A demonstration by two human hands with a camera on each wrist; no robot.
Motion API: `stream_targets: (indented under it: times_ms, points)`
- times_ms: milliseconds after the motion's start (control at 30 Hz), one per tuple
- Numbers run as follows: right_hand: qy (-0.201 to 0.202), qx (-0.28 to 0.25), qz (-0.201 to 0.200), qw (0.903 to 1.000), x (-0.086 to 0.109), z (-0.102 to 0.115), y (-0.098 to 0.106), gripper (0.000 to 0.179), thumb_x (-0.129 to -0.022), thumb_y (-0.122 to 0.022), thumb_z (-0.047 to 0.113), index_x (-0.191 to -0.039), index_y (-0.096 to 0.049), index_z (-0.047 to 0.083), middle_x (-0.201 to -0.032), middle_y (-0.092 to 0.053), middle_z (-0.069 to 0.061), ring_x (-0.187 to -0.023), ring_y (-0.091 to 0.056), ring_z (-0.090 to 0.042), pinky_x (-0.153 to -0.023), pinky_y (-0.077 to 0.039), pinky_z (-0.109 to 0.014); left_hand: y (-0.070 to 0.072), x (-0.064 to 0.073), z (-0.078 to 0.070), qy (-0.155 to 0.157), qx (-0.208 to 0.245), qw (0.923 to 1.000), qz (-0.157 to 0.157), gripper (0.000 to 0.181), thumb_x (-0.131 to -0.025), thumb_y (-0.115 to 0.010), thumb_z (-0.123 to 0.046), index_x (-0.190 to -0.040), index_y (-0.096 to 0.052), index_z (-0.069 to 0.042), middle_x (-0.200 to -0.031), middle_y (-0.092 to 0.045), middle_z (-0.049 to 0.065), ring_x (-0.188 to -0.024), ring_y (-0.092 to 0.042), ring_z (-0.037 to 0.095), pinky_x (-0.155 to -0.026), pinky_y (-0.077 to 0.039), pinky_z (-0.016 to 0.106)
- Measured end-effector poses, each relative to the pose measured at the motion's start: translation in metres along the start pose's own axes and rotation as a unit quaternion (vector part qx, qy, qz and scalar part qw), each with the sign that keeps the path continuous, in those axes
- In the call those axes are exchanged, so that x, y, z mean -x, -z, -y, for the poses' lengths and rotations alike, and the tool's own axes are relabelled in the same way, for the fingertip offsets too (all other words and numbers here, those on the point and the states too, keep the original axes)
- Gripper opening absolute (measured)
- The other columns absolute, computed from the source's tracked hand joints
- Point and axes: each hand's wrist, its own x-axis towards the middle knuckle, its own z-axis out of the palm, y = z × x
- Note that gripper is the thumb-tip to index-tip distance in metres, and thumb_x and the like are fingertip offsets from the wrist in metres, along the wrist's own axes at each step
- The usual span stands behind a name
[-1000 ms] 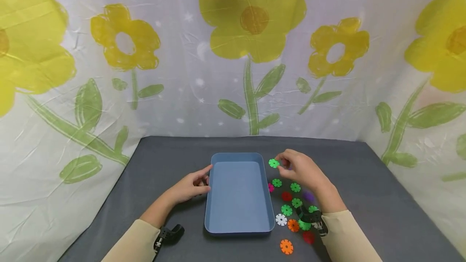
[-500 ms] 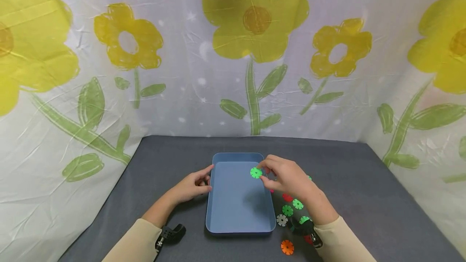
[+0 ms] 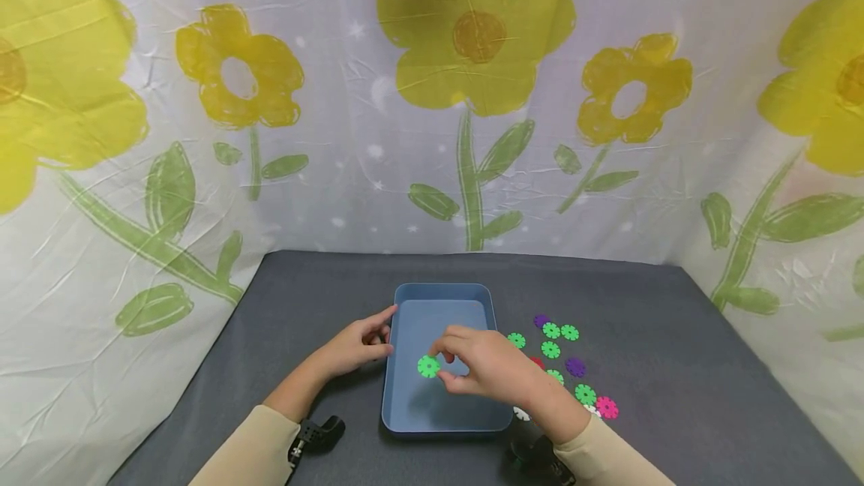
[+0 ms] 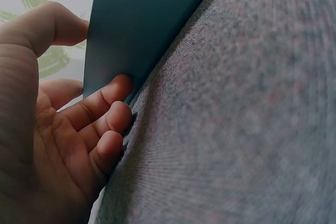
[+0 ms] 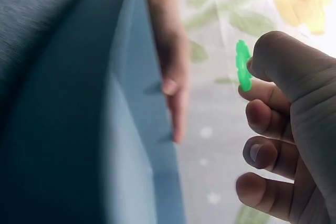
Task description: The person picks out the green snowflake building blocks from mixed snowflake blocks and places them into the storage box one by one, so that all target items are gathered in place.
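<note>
My right hand point(image 3: 482, 366) is over the middle of the blue tray point(image 3: 442, 424), pinching a green notched plastic disc point(image 3: 428, 366) between thumb and index finger. In the right wrist view the disc appears nearly edge-on at the fingertips, above the tray's rim, and the other fingers are loosely bent. At the tray's left side my left hand point(image 3: 353, 347) rests with thumb and index fingertips on the rim. In the left wrist view, the remaining fingers point(image 4: 107, 148) lie bent against or near the tray's outer wall point(image 4: 136, 30).
To the tray's right lie several notched discs: green point(image 3: 550, 349), purple point(image 3: 575, 367), pink point(image 3: 607, 407) and a partly hidden white point(image 3: 521, 413). My right forearm covers part of this spread. A flowered curtain point(image 3: 324, 171) stands behind the dark grey table point(image 3: 675, 366).
My right hand has carried the green disc leftward and toward me, from beside the tray's far right corner to over its middle. My left hand has stayed at the rim.
</note>
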Motion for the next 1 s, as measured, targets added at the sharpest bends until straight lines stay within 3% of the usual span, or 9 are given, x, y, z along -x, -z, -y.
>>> stream_targets:
  times_ms: [200,367,667,1000]
  points:
    - [0.042,0.009,0.031,0.9986,-0.005,0.005,-0.028,0.019,-0.090,-0.075,0.021,-0.109,-0.072,0.015,-0.096,-0.061,0.005,-0.071,-0.055,-0.001,-0.063,-0.038,-0.008,-0.001,-0.001,-0.003,-0.010,-0.013,0.9998,-0.007,0.076,-0.096,-0.066,-0.008,-0.160,-0.028,0.003,-0.099,-0.054,0.008,-0.070,-0.045,0.012,-0.063,-0.040,0.026]
    - [0.072,0.040,0.061,0.9947,-0.005,0.005,-0.051,0.017,-0.090,-0.076,0.022,-0.106,-0.073,0.016,-0.091,-0.058,0.009,-0.070,-0.046,0.006,-0.063,-0.035,-0.007,-0.003,-0.001,-0.003,-0.008,-0.022,0.9996,-0.014,0.074,-0.096,-0.063,-0.004,-0.160,-0.027,0.004,-0.098,-0.053,0.008,-0.070,-0.043,0.015,-0.063,-0.038,0.026]
    - [0.036,0.008,0.157,0.9870,-0.002,0.003,-0.064,0.020,-0.093,-0.074,0.021,-0.113,-0.074,0.016,-0.095,-0.059,0.011,-0.078,-0.050,0.008,-0.068,-0.038,-0.006,-0.004,0.001,0.001,-0.019,-0.027,0.9995,-0.005,0.073,-0.096,-0.061,-0.007,-0.160,-0.026,0.004,-0.097,-0.053,0.006,-0.070,-0.043,0.012,-0.063,-0.039,0.027]
    - [0.088,0.006,0.135,0.9870,-0.001,0.000,-0.069,0.026,-0.096,-0.073,0.027,-0.121,-0.077,0.024,-0.095,-0.062,0.012,-0.077,-0.050,0.012,-0.069,-0.039,-0.005,-0.004,-0.001,0.001,-0.005,-0.026,0.9996,-0.009,0.075,-0.095,-0.061,-0.005,-0.162,-0.026,-0.001,-0.097,-0.054,0.005,-0.070,-0.044,0.011,-0.063,-0.039,0.027]
